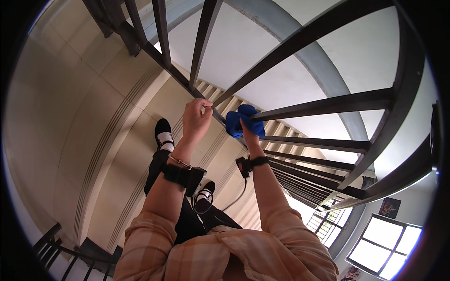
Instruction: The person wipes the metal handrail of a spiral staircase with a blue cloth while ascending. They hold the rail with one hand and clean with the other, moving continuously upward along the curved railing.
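Observation:
A blue cloth (244,119) is bunched in my right hand (249,135) and folded around the lower part of a dark baluster (316,103) of the stair railing. The cloth hides most of my right fingers. My left hand (197,121) is loosely curled, thumb and forefinger close together, beside the foot of the neighbouring baluster (262,66). Whether its fingertips touch the bar or the bottom rail (181,77) cannot be told. Both wrists carry black strapped devices, the left one (184,177) and the right one (251,163), with a cable nearby.
Beige tiled steps (116,140) with grooved edges lie under my feet, in black shoes (162,131). The handrail (409,77) curves along the right. Beyond the balusters, a lower flight (232,105) descends beside a white wall. Windows (383,242) are at lower right, another railing (70,260) at lower left.

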Demonstrator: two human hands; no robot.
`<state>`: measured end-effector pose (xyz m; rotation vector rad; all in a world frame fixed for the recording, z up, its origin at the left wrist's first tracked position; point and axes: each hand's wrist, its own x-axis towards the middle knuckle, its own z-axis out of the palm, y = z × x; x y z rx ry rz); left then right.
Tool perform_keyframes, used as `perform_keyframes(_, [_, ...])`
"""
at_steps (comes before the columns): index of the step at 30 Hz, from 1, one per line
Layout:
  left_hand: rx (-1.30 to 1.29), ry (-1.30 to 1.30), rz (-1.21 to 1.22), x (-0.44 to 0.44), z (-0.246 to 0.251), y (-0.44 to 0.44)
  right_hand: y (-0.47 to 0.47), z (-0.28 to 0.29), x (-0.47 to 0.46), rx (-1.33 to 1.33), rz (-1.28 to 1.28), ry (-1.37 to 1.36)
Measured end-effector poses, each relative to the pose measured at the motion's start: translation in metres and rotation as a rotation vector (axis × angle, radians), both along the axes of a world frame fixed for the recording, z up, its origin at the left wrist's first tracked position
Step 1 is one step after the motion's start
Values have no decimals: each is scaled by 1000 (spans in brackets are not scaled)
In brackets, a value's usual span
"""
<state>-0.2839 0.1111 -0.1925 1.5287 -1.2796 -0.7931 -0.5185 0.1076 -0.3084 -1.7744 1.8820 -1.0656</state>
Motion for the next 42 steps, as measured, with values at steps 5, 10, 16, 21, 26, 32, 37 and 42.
perform_keyframes(5, [107, 8, -80, 0, 7, 0, 2, 14, -2, 291, 31, -304])
perform_keyframes(10, [187, 109, -92, -1, 21, -10, 5, 139, -5, -214, 137, -54])
perform_keyframes(16, [176, 107, -73, -5, 26, -14, -1, 115, 0, -344, 16, -4])
perform_keyframes(21, [244, 40, -115, -1, 29, -9, 3, -24, 13, 209, -140, -218])
perform_keyframes(26, [184, -25, -90, 2, 24, 6, 1, -155, -5, 478, -226, -479])
perform_keyframes(32, [162, -24, -89, 9, 14, 7, -7, -154, -20, 378, 197, -572])
perform_keyframes(37, [203, 28, -125, 2, 16, -6, -22, -21, -13, 331, 453, -794])
perform_keyframes(42, [234, 37, -117, -3, 14, -9, -1, 113, -24, 113, 245, -459])
